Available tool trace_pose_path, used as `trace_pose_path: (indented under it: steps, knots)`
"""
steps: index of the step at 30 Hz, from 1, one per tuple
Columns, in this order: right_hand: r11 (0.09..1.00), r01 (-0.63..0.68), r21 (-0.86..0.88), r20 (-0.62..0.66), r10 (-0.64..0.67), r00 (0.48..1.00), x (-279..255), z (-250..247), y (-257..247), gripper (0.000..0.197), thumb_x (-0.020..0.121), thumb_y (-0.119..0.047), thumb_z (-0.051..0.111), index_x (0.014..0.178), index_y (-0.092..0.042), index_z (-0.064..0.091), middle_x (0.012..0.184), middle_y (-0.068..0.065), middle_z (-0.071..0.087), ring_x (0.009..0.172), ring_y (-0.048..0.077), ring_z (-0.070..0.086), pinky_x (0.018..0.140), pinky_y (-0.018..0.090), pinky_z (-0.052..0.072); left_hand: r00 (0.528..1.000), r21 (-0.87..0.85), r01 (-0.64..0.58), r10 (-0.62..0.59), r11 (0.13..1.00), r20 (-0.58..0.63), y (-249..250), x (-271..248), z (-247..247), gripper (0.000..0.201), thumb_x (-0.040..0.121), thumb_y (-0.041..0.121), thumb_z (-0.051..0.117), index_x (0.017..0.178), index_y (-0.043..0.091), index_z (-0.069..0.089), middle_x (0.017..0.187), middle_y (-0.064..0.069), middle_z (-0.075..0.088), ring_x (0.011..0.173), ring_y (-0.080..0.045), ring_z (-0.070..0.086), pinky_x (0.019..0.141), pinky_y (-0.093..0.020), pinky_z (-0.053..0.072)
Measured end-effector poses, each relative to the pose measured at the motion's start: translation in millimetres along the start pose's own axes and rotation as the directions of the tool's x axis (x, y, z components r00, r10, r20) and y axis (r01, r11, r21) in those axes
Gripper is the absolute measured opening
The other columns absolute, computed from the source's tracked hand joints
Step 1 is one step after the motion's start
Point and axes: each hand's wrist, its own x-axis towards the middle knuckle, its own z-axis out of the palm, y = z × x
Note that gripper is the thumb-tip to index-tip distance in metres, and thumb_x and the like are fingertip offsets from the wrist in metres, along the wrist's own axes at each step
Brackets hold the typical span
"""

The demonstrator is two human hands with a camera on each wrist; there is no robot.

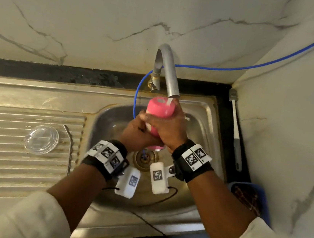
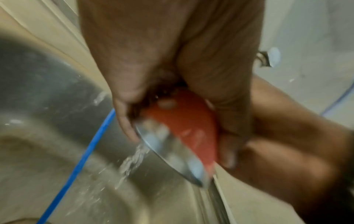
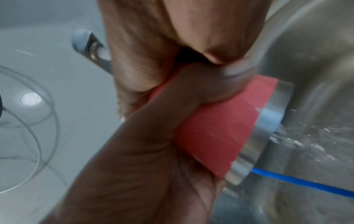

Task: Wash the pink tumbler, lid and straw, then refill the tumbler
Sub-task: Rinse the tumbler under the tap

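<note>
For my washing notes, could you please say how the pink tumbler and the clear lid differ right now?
The pink tumbler is opaque, gripped by both hands under the running tap over the basin; the clear lid is transparent, lying flat and untouched on the ribbed drainboard. Both are round.

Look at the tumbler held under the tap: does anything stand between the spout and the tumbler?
Nothing visible does. The pink tumbler sits directly below the tap spout, base up, and water falls straight onto it. The left hand and right hand grip its sides, lower down. The clear lid lies apart on the draining board.
</note>
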Motion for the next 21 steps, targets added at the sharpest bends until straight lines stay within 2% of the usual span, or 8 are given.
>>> trace_pose_path:
  steps: [3, 5, 7, 9, 11, 14, 19, 21]
  knots:
    - [0.997, 0.046, 0.056, 0.094, -0.051, 0.994, -5, -5, 5, 0.077, 0.066, -0.002, 0.098, 0.131, -0.016, 0.059, 0.115, 0.0, 0.071, 0.099, 0.004, 0.072, 0.083, 0.023, 0.06, 0.961, -0.126, 0.0, 0.036, 0.992, 0.275, 5, 7, -22, 0.068, 0.063, 0.005, 0.093, 0.124, 0.004, 0.064, 0.106, -0.003, 0.078, 0.105, -0.018, 0.075, 0.09, -0.032, 0.061]
    - [0.993, 0.073, 0.095, 0.066, -0.08, 0.995, -4, -8, 7, 0.072, 0.069, 0.003, 0.095, 0.13, -0.012, 0.06, 0.113, -0.001, 0.071, 0.098, 0.004, 0.072, 0.083, 0.024, 0.06, 0.944, -0.132, -0.005, 0.049, 0.991, 0.327, 2, 13, -24, 0.066, 0.065, 0.012, 0.092, 0.124, 0.004, 0.064, 0.109, -0.006, 0.078, 0.109, -0.025, 0.074, 0.095, -0.039, 0.06]
    - [0.992, 0.074, 0.1, 0.007, -0.075, 0.997, -2, -6, 6, 0.069, 0.07, 0.004, 0.094, 0.128, -0.013, 0.061, 0.111, -0.005, 0.07, 0.095, -0.001, 0.071, 0.08, 0.017, 0.058, 0.972, -0.089, -0.047, 0.066, 0.995, 0.227, -2, 13, -15, 0.073, 0.061, 0.024, 0.094, 0.123, 0.003, 0.063, 0.11, -0.009, 0.077, 0.107, -0.028, 0.074, 0.096, -0.044, 0.061]
    - [0.997, 0.083, 0.007, -0.105, -0.082, 0.991, 0, 0, 5, 0.074, 0.066, -0.008, 0.099, 0.126, -0.026, 0.06, 0.117, -0.009, 0.067, 0.106, 0.006, 0.068, 0.087, 0.021, 0.06, 0.991, 0.066, -0.13, 0.129, 0.989, 0.021, -8, 10, -3, 0.075, 0.059, 0.026, 0.097, 0.119, 0.003, 0.06, 0.107, -0.005, 0.075, 0.097, -0.022, 0.074, 0.085, -0.033, 0.062]
    - [0.989, 0.1, -0.113, -0.223, -0.124, 0.967, 1, 9, 5, 0.077, 0.061, -0.024, 0.103, 0.124, -0.032, 0.059, 0.122, -0.01, 0.066, 0.113, 0.014, 0.065, 0.096, 0.035, 0.06, 0.94, 0.273, -0.251, 0.301, 0.929, -0.159, -10, 6, 9, 0.06, 0.065, 0.017, 0.097, 0.109, 0.004, 0.058, 0.101, -0.001, 0.069, 0.082, -0.013, 0.067, 0.072, -0.019, 0.055]
    - [0.976, 0.11, -0.186, -0.246, -0.155, 0.957, 2, 16, 6, 0.078, 0.06, -0.038, 0.102, 0.126, -0.027, 0.061, 0.124, -0.006, 0.068, 0.112, 0.016, 0.066, 0.097, 0.041, 0.061, 0.868, 0.338, -0.338, 0.43, 0.878, -0.249, -10, 1, 14, 0.05, 0.069, 0.018, 0.094, 0.104, 0.011, 0.059, 0.1, 0.002, 0.065, 0.08, -0.009, 0.062, 0.071, -0.013, 0.052]
    - [0.994, 0.056, -0.092, -0.003, -0.056, 0.998, 12, -6, 4, 0.086, 0.06, -0.028, 0.104, 0.133, -0.022, 0.059, 0.131, 0.0, 0.067, 0.12, 0.021, 0.068, 0.099, 0.046, 0.061, 0.99, 0.139, -0.137, 0.138, 0.981, 0.005, -7, 8, -18, 0.079, 0.055, 0.031, 0.099, 0.125, 0.019, 0.064, 0.109, 0.003, 0.076, 0.1, -0.011, 0.074, 0.09, -0.039, 0.063]
    - [0.99, 0.094, -0.101, 0.096, -0.084, 0.992, 16, -19, 6, 0.091, 0.059, -0.024, 0.103, 0.136, -0.014, 0.057, 0.138, 0.005, 0.063, 0.126, 0.022, 0.063, 0.103, 0.048, 0.059, 0.979, 0.0, -0.055, 0.054, 0.998, 0.195, 1, 14, -29, 0.085, 0.053, 0.036, 0.097, 0.13, 0.021, 0.064, 0.115, -0.001, 0.077, 0.108, -0.019, 0.074, 0.096, -0.044, 0.062]
